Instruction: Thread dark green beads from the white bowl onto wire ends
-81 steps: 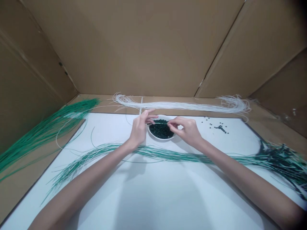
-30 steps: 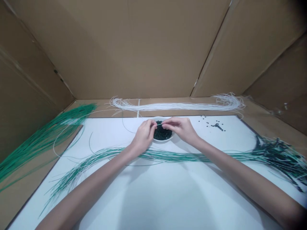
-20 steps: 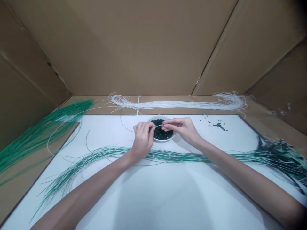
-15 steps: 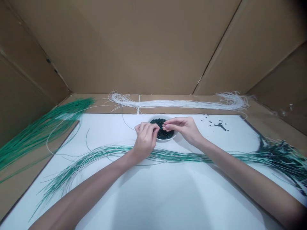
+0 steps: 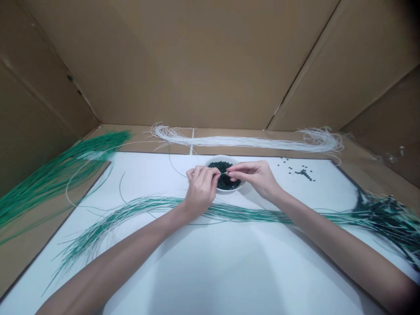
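Over a bead bowl (image 5: 237, 188), hands (image 5: 201, 190) (image 5: 256, 177) pinch a strand (image 5: 223, 173).

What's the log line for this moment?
left hand: holds strand over bowl | right hand: pinches strand | bowl: white, holds dark green beads

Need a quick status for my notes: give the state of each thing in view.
left hand, fingers closed on a thin strand above the bowl
right hand, fingertips pinched at the strand's tip
white bowl, resting on a white board
dark green beads, heaped in the bowl
loose beads, scattered on the board
white strands, loosely bundled beyond the board
green strands, fanned out left of the board
green-and-white strands, lying across the board
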Tool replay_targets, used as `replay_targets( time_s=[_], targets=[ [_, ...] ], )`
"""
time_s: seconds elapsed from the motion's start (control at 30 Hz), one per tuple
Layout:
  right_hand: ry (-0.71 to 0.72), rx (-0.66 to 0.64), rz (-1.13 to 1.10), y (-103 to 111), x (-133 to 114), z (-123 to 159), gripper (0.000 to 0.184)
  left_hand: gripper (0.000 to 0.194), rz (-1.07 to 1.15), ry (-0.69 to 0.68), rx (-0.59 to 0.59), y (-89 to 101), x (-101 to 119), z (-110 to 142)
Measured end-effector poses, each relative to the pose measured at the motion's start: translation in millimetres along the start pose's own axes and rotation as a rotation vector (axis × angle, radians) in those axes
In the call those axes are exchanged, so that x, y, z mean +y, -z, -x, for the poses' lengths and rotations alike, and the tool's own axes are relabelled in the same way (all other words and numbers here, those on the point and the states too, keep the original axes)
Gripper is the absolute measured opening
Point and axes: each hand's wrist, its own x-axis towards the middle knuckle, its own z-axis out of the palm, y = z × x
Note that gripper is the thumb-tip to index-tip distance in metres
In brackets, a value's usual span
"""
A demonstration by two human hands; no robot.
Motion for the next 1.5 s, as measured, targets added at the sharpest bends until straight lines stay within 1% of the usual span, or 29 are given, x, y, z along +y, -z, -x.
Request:
replay_targets(
  time_s=[0.1,0.2,0.27,0.3,0.37,0.4,0.5,0.57,0.63,0.73,0.87,1.0,1.17,1.27,1.37,1.43,1.5],
  targets=[
    [0.041,0.002,0.050,0,1,0,0.020,0.012,-0.014,-0.017,-0.011,-0.8,-1,2],
    [0.092,-0.030,0.115,1,5,-1,0.019,0.013,-0.059,-0.023,-0.029,-1.3,-1,3],
    [0.132,-0.049,0.173,2,7,-2,0.019,0.015,-0.097,-0.031,-0.055,0.5,1,-1],
    [0.149,-0.049,0.202,3,7,-3,0.018,0.017,-0.115,-0.043,-0.077,2.4,3,-5],
    [0.166,-0.023,0.226,3,5,-4,0.018,0.019,-0.131,-0.078,-0.163,8.6,7,-21],
    [0.160,-0.003,0.211,3,3,-4,0.018,0.020,-0.124,-0.081,-0.194,12.8,8,-31],
    [0.146,0.062,0.097,3,-5,-6,0.019,0.016,-0.033,-0.083,-0.361,27.6,13,-64],
    [0.161,0.090,0.037,3,-10,-6,0.018,0.014,0.034,-0.020,-0.443,37.2,18,-80],
    [0.184,0.092,0.015,3,-15,-5,0.017,0.014,0.083,0.045,-0.476,44.8,24,-86],
    [0.214,0.077,0.017,1,-18,-2,0.017,0.013,0.143,0.090,-0.487,52.1,28,-82],
    [0.220,0.064,0.041,-5,-19,4,0.019,0.012,0.250,0.144,-0.479,56.1,25,-66],
    [0.224,0.077,0.053,-11,-19,7,0.022,0.013,0.443,0.234,-0.383,52.0,20,-50],
    [0.218,0.097,0.082,-12,-16,9,0.022,0.017,0.705,0.374,-0.248,35.8,15,-37],
    [0.325,0.159,0.214,-10,-12,8,0.018,0.019,0.885,0.460,-0.201,26.6,13,-35],
    [0.433,0.174,0.382,-7,-7,8,0.015,0.019,0.979,0.545,-0.187,21.2,13,-33],
    [0.477,0.255,0.454,-10,-6,14,0.020,0.018,0.972,0.583,-0.185,19.2,13,-32],
    [0.568,0.365,0.516,-21,-6,30,0.022,0.016,0.942,0.603,-0.202,17.8,12,-32]
  ],
)
